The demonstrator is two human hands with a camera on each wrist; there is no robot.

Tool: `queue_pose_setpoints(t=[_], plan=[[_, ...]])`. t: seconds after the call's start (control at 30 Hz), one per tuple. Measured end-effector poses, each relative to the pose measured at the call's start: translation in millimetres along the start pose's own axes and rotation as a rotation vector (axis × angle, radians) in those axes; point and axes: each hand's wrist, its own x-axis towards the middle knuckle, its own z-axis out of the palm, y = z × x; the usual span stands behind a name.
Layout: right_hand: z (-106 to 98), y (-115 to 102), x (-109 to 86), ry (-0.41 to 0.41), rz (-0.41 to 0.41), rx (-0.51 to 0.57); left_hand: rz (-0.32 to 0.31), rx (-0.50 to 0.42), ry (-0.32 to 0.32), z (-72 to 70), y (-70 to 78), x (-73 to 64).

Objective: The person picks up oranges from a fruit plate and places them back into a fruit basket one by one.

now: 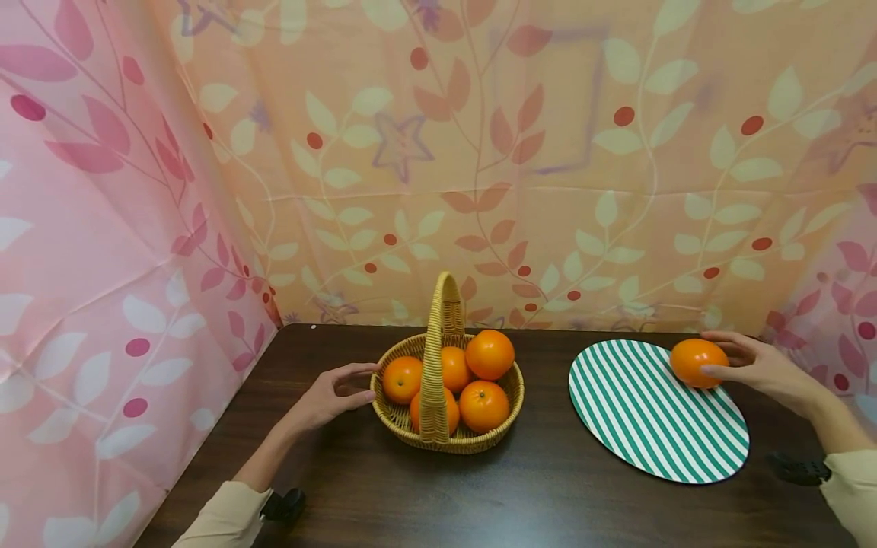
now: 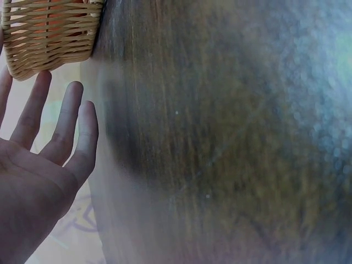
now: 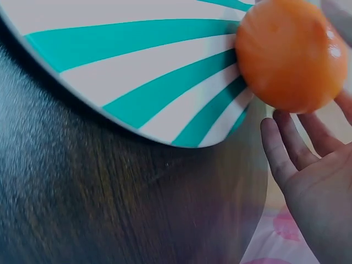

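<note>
At the right, my right hand (image 1: 767,369) holds an orange (image 1: 695,363) between thumb and fingers, over the upper right part of an oval green-and-white striped mat (image 1: 651,426). In the right wrist view, the fingers curve about that orange (image 3: 291,55); whether it touches the mat cannot be told. My left hand (image 1: 329,396) is at the left side of a wicker basket (image 1: 466,445), fingertips at its rim and fingers loosely extended. The left wrist view shows them against the basket's woven wall (image 2: 52,38). Several oranges (image 1: 484,406) lie in the basket, partly hidden by its tall handle.
A dark wooden table (image 1: 541,495) carries the basket and the mat, with bare wood between them. A floral curtain (image 1: 479,152) hangs behind the table's back edge, and pink cloth (image 1: 103,266) hangs along the left side. The basket's handle arches above the fruit.
</note>
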Motion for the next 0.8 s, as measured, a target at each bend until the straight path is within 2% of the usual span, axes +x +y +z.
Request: queue_pose_setpoints(t=[0.2,0.37,0.63,0.8], plan=[[0,0,4.9,-0.024,0.014,0.003,-0.007,0.008,0.002,0.1,0.1,0.5],[1,-3,4.5,-0.027,0.025,0.009,-0.019,-0.026,-0.003,0.5,1.3,0.3],[1,0,1.4,-0.005,0.019,0.019,-0.022,-0.030,-0.007,1.1,1.8,0.0],[-1,-9,6.9,0.005,0.000,-0.002,-0.012,-0.019,-0.002,0.7,0.0,-0.2]])
